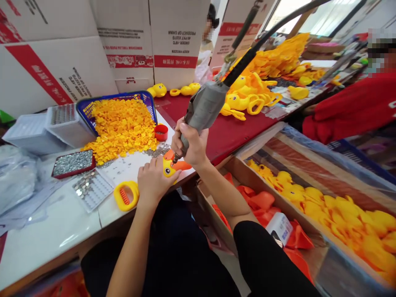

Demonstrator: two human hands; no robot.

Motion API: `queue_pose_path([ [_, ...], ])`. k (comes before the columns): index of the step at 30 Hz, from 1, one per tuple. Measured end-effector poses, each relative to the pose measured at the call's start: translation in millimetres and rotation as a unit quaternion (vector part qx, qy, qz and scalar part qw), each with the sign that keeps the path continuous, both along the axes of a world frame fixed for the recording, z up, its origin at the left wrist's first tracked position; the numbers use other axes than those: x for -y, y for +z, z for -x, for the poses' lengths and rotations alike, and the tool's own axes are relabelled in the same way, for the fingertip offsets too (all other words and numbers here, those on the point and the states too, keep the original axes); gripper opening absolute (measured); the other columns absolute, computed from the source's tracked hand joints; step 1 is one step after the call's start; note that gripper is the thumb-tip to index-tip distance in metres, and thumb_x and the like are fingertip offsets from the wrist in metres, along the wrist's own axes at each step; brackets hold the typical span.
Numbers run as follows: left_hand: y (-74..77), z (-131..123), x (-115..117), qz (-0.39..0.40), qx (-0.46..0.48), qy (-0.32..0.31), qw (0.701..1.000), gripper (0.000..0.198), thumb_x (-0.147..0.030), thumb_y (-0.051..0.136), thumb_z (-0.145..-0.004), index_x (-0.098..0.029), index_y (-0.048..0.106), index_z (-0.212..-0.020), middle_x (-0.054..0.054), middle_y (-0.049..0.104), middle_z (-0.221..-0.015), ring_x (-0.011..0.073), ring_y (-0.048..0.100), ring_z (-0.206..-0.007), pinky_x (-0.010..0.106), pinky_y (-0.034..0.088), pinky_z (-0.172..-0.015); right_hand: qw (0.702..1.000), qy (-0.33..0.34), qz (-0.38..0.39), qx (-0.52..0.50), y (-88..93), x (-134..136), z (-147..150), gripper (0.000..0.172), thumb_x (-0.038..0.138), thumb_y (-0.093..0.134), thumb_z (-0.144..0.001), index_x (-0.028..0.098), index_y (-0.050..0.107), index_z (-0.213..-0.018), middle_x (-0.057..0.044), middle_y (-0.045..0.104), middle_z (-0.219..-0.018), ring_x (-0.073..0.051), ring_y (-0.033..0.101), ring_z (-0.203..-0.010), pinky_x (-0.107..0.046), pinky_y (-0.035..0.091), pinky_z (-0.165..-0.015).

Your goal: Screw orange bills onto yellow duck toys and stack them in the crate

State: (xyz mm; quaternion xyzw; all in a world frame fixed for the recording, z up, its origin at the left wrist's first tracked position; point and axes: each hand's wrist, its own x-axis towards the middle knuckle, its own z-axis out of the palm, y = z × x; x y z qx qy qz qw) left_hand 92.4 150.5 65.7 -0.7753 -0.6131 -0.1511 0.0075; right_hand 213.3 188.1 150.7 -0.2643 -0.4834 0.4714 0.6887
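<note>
My right hand (192, 142) is closed round a grey taped power screwdriver (206, 105) that hangs from a black cable, its tip pointing down onto a yellow duck toy (169, 167) with an orange beak at the table's front edge. My left hand (154, 180) presses down on the duck's left side, fingers curled over it. A yellow handle piece with an orange insert (126, 196) lies just left of my left hand.
A blue basket (85, 106) spills small yellow parts over the white table. A red tray of screws (73, 163), a small red cup (161, 132) and white trays (66, 123) lie nearby. Boxes of yellow ducks (337, 214) and orange parts (260, 201) stand at right. A person in red (352, 109) sits beyond.
</note>
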Motion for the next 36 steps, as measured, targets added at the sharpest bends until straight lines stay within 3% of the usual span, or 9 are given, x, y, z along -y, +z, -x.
queue_pose_path([
  [6,4.0,2,-1,0.014,0.017,-0.003,1.000,0.072,-0.072,0.059,-0.090,-0.012,0.063,-0.130,0.017,0.073,-0.114,0.0375,0.070,-0.102,0.043,0.047,-0.083,1.000,-0.016,0.007,0.011,-1.0,0,2,0.042,0.059,0.077,-0.077,0.023,0.054,-0.076,0.012,0.042,-0.043,-0.006,0.038,-0.032,-0.022,0.038,-0.039],
  [14,2.2,3,-4,0.021,0.021,-0.008,1.000,0.081,-0.078,0.061,-0.086,-0.012,0.061,-0.133,0.016,0.072,-0.112,0.0376,0.069,-0.102,0.043,0.046,-0.083,0.997,-0.046,0.022,0.052,-2.3,-2,7,0.040,0.058,0.074,-0.078,0.024,0.052,-0.075,0.011,0.039,-0.044,-0.006,0.035,-0.034,-0.023,0.036,-0.039],
  [18,4.8,3,-5,0.038,0.025,-0.012,0.999,0.076,-0.073,0.062,-0.089,-0.011,0.061,-0.132,0.017,0.072,-0.114,0.0381,0.069,-0.103,0.044,0.045,-0.084,0.996,-0.056,0.018,0.072,-2.2,1,14,0.037,0.051,0.071,-0.080,0.024,0.048,-0.071,0.010,0.037,-0.047,-0.006,0.034,-0.036,-0.022,0.032,-0.039],
  [25,7.9,4,-4,0.048,0.022,-0.014,0.999,0.073,-0.076,0.059,-0.088,-0.012,0.064,-0.124,0.018,0.071,-0.110,0.0371,0.068,-0.101,0.043,0.044,-0.085,0.992,0.001,0.039,0.121,-2.1,-2,18,0.037,0.054,0.071,-0.080,0.024,0.052,-0.073,0.011,0.036,-0.046,-0.006,0.035,-0.036,-0.023,0.032,-0.040],
  [31,7.3,5,-5,0.052,0.032,-0.017,0.998,0.071,-0.072,0.059,-0.090,-0.011,0.063,-0.126,0.018,0.071,-0.110,0.0378,0.068,-0.101,0.044,0.044,-0.086,0.992,0.064,0.022,0.104,-2.9,-7,13,0.032,0.052,0.071,-0.079,0.025,0.055,-0.077,0.012,0.039,-0.043,-0.006,0.030,-0.033,-0.022,0.031,-0.038],
  [36,2.1,3,-1,0.048,0.033,-0.017,0.998,0.079,-0.073,0.059,-0.091,-0.010,0.058,-0.139,0.018,0.070,-0.117,0.0371,0.067,-0.105,0.044,0.045,-0.089,0.992,0.094,0.011,0.086,-4.9,-13,10,0.031,0.053,0.075,-0.079,0.025,0.060,-0.078,0.012,0.043,-0.044,-0.006,0.032,-0.032,-0.023,0.032,-0.037],
])
